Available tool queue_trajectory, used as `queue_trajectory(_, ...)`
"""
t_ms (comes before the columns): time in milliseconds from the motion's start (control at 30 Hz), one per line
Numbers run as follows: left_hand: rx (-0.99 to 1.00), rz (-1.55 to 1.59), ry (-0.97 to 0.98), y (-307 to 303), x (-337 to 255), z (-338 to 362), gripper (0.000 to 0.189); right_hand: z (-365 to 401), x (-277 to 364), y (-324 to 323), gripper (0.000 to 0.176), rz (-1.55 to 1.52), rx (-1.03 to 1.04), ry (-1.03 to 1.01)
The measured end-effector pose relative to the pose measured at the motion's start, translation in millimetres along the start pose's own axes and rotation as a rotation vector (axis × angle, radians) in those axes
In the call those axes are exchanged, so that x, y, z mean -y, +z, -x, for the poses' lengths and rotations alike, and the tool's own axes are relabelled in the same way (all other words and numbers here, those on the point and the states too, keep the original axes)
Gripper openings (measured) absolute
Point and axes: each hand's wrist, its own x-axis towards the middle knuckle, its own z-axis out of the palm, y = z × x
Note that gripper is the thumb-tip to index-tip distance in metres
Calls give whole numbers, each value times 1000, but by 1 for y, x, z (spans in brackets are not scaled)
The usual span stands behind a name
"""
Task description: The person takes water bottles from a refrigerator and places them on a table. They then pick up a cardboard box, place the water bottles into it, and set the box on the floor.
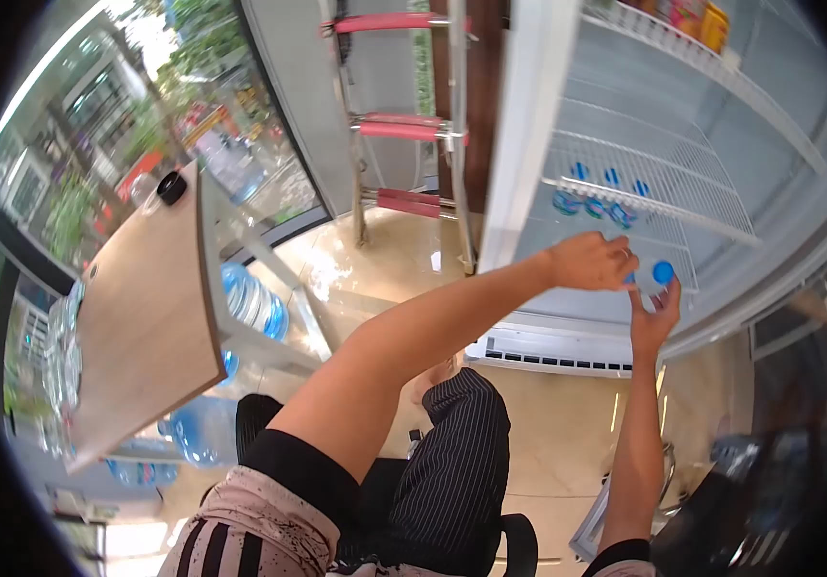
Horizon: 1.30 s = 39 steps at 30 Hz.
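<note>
My left hand [591, 262] reaches into the open fridge [529, 135], palm down, with its fingers curled closed on a blue-capped bottle; only a bit of blue shows under the fingertips. Close beside it, my right hand [655, 317] has its thumb and fingers around another bottle with a blue cap [663, 272]. The clear bodies of both bottles are hard to make out. Deeper inside, a row of water bottles [594, 206] with blue caps stands beneath a white wire shelf [654, 144].
An upper shelf [664, 34] holds colourful packages [712, 27]. A ladder [399, 125] with red steps stands left of the fridge. At the left is a wooden table [144, 317] with clear bottles along its edge and large water jugs [252, 303] below. My knees are near the fridge.
</note>
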Motion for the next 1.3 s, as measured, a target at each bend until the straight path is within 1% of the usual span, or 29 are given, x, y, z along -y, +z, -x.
queue_trajectory(33,-16,-3,-14,-18,-6,1,36,9,12,-8,64,11,3,-25)
queue_trajectory(67,-16,-35,-33,-39,-13,4,36,19,39,-17,63,75,40,-15)
queue_trajectory(100,-10,-4,-71,-62,-22,8,36,30,65,-23,62,138,74,-7)
queue_trajectory(167,-11,21,-133,-112,-36,17,36,51,85,-29,62,-30,178,-115)
queue_trajectory(233,-16,20,-191,-169,-45,36,35,70,127,-31,61,-103,354,-91)
queue_trajectory(300,73,-9,-285,-227,-52,59,39,89,172,-21,58,-142,547,-103)
queue_trajectory(333,66,-46,-292,-258,-56,71,39,100,192,-12,58,-157,560,-136)
queue_trajectory(400,147,-159,-395,-321,-56,89,40,119,236,19,54,-289,753,-117)
queue_trajectory(433,140,-210,-390,-350,-53,97,40,128,260,36,51,-362,795,-102)
queue_trajectory(500,140,-354,-449,-408,-53,118,37,142,316,70,48,-512,898,-71)
queue_trajectory(533,168,-392,-509,-437,-51,131,38,148,336,88,46,-517,930,-91)
queue_trajectory(567,222,-511,-516,-463,-46,150,38,152,355,108,46,-532,965,-122)
queue_trajectory(633,280,-532,-683,-517,-42,179,40,167,392,154,46,-662,1046,-145)
queue_trajectory(733,241,-639,-802,-581,-39,230,39,201,447,227,48,-814,1124,-150)
queue_trajectory(800,254,-701,-857,-611,-36,271,37,228,475,272,48,-873,1186,-157)
queue_trajectory(867,270,-730,-908,-639,-35,305,37,251,494,316,51,-762,1143,-361)
queue_trajectory(900,292,-738,-941,-649,-35,320,36,260,501,334,51,-762,1166,-366)
queue_trajectory(967,294,-740,-1004,-670,-37,341,37,280,518,363,56,-654,1132,-471)
queue_trajectory(1000,296,-764,-1023,-681,-37,347,38,288,532,365,58,-654,1164,-423)
queue_trajectory(1033,302,-784,-1038,-690,-37,353,39,297,540,375,58,-654,1181,-419)
queue_trajectory(1067,324,-794,-1131,-698,-37,357,43,304,544,385,58,-686,1198,-397)
queue_trajectory(1100,330,-786,-1141,-704,-38,360,43,309,548,391,59,-716,1209,-372)
queue_trajectory(1133,342,-776,-1181,-709,-38,361,44,314,550,396,60,-682,1173,-417)
queue_trajectory(1200,364,-739,-1255,-718,-40,365,50,322,557,400,60,-660,1171,-427)
queue_trajectory(1233,369,-728,-1259,-720,-41,365,50,325,561,399,61,-641,1160,-450)
queue_trajectory(1267,383,-716,-1287,-722,-42,364,50,328,563,400,65,-629,1172,-416)
queue_trajectory(1300,397,-708,-1305,-724,-41,363,50,331,563,403,65,-627,1162,-409)
